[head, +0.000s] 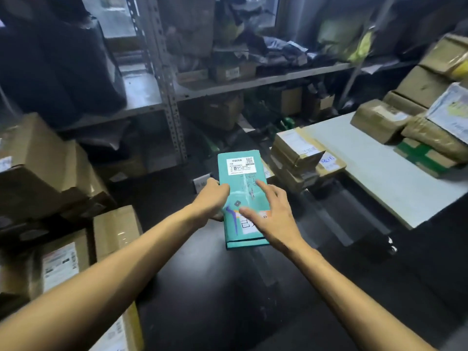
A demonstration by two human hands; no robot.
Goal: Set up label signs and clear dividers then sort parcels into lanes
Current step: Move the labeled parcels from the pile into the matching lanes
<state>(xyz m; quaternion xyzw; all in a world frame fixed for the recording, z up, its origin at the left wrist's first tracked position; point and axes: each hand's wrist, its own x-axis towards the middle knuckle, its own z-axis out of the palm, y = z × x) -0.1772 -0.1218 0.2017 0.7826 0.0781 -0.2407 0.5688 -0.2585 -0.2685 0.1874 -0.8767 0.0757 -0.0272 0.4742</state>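
Head view: a flat teal rectangular parcel with a white shipping label (pixel 240 196) sits at centre. The left hand (pixel 212 196) grips its 9 o'clock edge, fingers curled round it. The right hand (pixel 273 214) lies on top with fingers straight and spread, holding nothing. Sorting looks barely begun (no sign or clear divider can be made out). At 2 to 3 o'clock the white worktop (pixel 379 173) carries heaped brown taped cardboard parcels (pixel 379 120) that appear unsorted, so most of the work seems left.
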